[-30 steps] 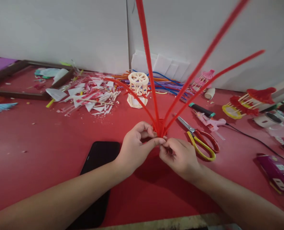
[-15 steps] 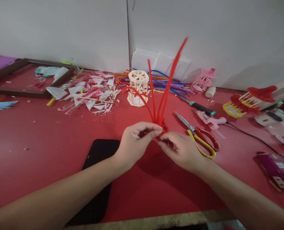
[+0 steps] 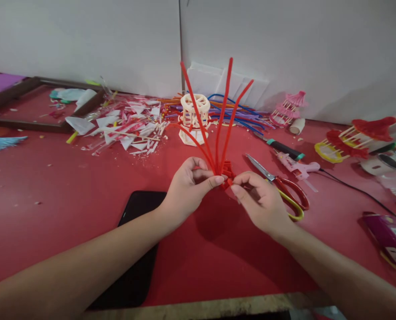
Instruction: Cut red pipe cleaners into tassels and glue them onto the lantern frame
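At the red table's (image 3: 67, 195) front edge, the left hand (image 3: 191, 189) pinches red pipe cleaners (image 3: 220, 129); the right hand's (image 3: 261, 198) fingertips close on their folded base (image 3: 228, 173).

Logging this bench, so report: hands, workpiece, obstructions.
Left hand pinching long fuzzy red stems. Right hand at their bunched base. Red-and-yellow-handled metal scissors close by.

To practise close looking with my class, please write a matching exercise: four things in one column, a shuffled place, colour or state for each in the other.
1. Phone
2. Scissors
3. Glue gun
4. Pipe cleaners

A. Pink, with a black cord
B. Fanning upward from the left hand
C. Partly hidden by the left arm
D. Red and yellow handles

Pairs: 1-C, 2-D, 3-A, 4-B
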`<state>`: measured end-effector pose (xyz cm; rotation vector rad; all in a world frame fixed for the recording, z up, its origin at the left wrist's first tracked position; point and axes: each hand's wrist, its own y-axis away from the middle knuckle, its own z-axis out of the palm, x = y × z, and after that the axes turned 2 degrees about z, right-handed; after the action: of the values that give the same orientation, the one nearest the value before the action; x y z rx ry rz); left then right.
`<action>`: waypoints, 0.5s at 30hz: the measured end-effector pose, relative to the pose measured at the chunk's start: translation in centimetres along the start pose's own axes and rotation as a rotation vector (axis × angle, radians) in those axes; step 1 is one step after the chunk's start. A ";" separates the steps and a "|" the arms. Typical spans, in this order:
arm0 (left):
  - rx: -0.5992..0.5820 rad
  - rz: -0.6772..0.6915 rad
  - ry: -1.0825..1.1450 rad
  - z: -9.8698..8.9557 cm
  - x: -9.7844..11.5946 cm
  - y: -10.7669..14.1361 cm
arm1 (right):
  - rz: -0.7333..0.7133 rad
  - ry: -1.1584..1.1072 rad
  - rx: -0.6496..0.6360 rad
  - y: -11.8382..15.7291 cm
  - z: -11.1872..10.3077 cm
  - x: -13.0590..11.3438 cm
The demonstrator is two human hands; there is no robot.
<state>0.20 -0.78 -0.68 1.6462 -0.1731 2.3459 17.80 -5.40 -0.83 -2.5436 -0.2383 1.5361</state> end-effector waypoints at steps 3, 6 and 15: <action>-0.009 -0.029 -0.023 0.1 0.0 0.1 | 0.234 -0.249 0.023 0.2 0.5 -0.1; -0.009 -0.059 -0.044 0.2 0.1 0.1 | 0.331 -0.367 -0.005 0.2 0.9 -0.2; -0.034 -0.081 -0.038 0.2 0.3 0.1 | 0.301 -0.334 -0.039 0.0 0.8 -0.5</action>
<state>0.26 -0.93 -0.35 1.6508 -0.1505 2.2414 16.87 -5.48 -0.83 -2.4231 0.0837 2.0849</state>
